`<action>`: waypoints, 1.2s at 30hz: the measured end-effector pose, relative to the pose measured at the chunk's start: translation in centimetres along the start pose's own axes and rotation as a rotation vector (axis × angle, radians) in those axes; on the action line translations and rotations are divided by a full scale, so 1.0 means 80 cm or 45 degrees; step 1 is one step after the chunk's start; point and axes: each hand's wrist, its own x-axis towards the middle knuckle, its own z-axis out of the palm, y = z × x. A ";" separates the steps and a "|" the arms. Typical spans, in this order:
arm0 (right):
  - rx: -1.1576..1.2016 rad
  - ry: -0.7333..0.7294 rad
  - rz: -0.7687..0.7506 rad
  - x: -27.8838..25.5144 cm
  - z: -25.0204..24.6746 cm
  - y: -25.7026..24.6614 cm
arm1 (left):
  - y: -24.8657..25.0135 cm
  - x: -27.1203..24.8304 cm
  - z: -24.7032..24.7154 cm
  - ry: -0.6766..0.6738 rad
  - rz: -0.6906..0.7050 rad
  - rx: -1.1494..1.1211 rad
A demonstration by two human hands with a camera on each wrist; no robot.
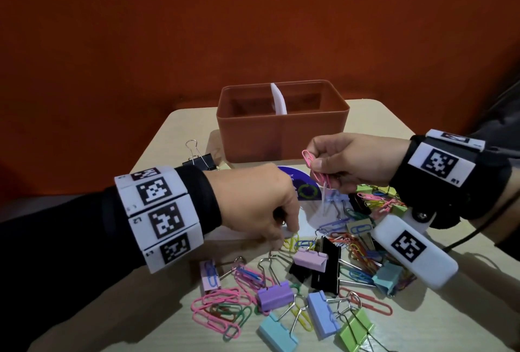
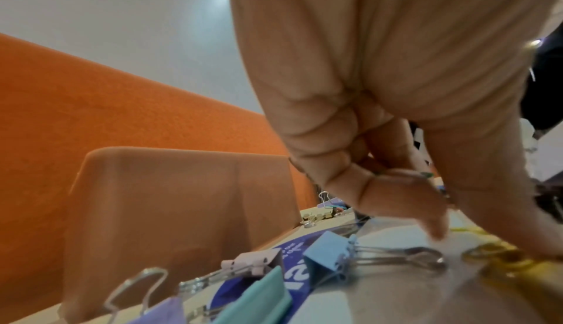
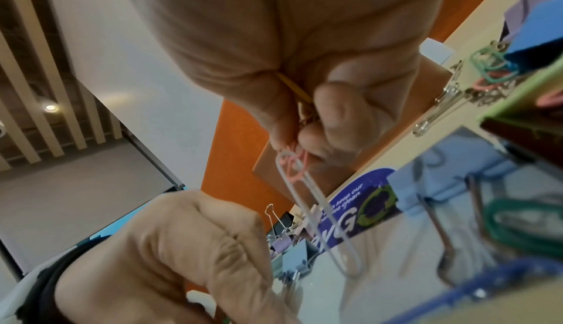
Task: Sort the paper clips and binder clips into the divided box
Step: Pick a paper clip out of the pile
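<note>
The brown divided box (image 1: 282, 129) with its white divider (image 1: 278, 98) stands at the back of the table; I cannot see into its compartments. In front of it lies a mixed pile of coloured paper clips (image 1: 219, 309) and binder clips (image 1: 274, 298). My left hand (image 1: 291, 234) reaches down into the pile, fingers curled, and pinches a yellow paper clip (image 1: 294, 240) that lies on the table (image 2: 493, 254). My right hand (image 1: 316, 167) hovers before the box and pinches pink paper clips (image 1: 309, 158). A pale paper clip (image 3: 323, 220) dangles from them.
A black binder clip (image 1: 201, 158) sits left of the box. A clear plastic bag with a purple round label (image 1: 298, 182) lies under the pile's far side. The small table (image 1: 168, 132) ends near the box, with an orange wall (image 1: 253, 28) behind.
</note>
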 end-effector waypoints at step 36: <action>-0.095 0.435 -0.151 0.100 -0.016 -0.112 | -0.088 0.007 -0.073 1.089 -0.492 -0.198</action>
